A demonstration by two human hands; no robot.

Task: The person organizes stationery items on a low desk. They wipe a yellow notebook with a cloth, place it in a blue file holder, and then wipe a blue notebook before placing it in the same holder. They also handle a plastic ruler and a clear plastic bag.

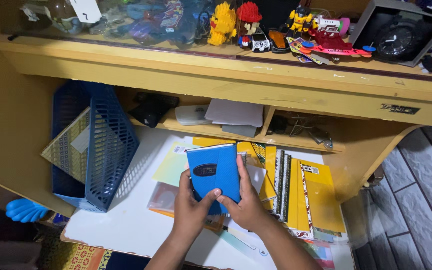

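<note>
Blue notebook (pixel 215 171) gripped between both hands: left hand (pixel 191 207) below-left, right hand (pixel 248 202) at right edge. Held above desk (pixel 121 220), over yellow folders (pixel 306 192). Upright, long axis vertical, cover facing camera.

A smooth blue booklet (pixel 214 171) with a slightly glossy card cover. Beneath it, matt paper notebooks (pixel 301 192) in yellow. A blue plastic mesh basket (pixel 101 150). A painted wooden desk (pixel 226 80), yellow and scuffed, its white desktop (pixel 126 225) smooth. Glossy plastic toys (pixel 276 25) above.
</note>
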